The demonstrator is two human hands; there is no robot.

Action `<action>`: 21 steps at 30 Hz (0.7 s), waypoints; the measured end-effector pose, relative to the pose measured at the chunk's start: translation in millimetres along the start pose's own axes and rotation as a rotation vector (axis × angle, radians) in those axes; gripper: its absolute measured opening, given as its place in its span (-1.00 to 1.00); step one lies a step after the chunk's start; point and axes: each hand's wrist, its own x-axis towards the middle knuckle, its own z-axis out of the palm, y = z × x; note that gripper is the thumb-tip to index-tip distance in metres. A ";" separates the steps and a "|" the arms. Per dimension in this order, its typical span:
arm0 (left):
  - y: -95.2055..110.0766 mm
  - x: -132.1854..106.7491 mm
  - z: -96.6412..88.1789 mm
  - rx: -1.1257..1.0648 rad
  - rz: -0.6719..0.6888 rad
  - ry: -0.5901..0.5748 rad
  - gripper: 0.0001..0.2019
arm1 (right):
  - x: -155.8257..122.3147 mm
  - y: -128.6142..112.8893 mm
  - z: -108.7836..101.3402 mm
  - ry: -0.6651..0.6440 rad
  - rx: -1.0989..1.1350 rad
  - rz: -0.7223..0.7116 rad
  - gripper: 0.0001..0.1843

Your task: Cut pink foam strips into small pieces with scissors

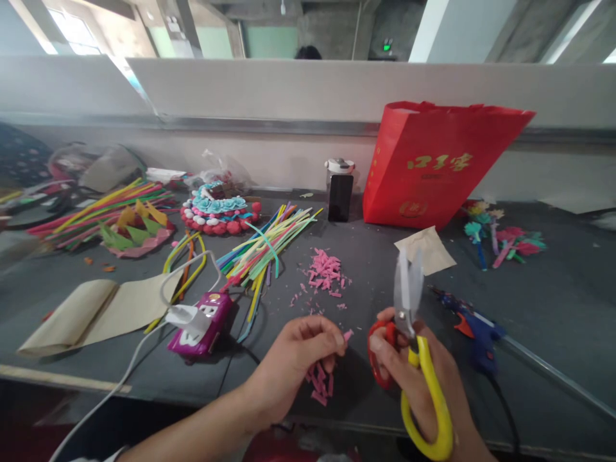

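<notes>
Between the thumb and fingers of my left hand is a small pink strip, its end poking out to the right. My right hand grips a pair of scissors with one red and one yellow handle; the blades point away from me and stand slightly apart. Below my left hand lie several cut pink strips, partly hidden by it. Farther back on the dark table is a pile of small pink pieces with crumbs scattered around it.
A hot glue gun with its glue stick lies at the right. To the left sit a purple power socket, brown paper and colourful pipe cleaners. Behind stand a red bag, a phone against a bottle, and decorated crowns.
</notes>
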 end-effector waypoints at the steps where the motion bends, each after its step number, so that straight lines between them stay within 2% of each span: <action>1: 1.3 0.1 -0.2 -0.003 0.039 0.033 -0.82 | -1.2 1.2 1.6 0.020 -0.074 -0.024 -0.69; 4: 2.9 -0.1 -1.4 -0.025 0.099 0.090 -0.86 | -6.1 5.8 8.1 0.045 -0.252 -0.159 -0.73; 7: 1.5 -0.6 -2.7 -0.055 0.127 0.105 -0.88 | -9.7 8.8 12.9 0.045 -0.318 -0.261 -0.75; 12: 0.4 0.4 -3.3 -0.109 0.131 0.113 -0.88 | -11.5 13.9 14.4 -0.012 -0.338 -0.259 -0.75; 16: 2.2 0.5 -3.7 -0.217 0.135 0.110 -0.87 | -11.8 24.7 15.9 0.036 -0.448 -0.368 -0.70; 21: -1.4 -2.5 -1.4 -0.244 0.111 0.092 -0.86 | -12.9 29.3 18.3 -0.025 -0.583 -0.418 -0.70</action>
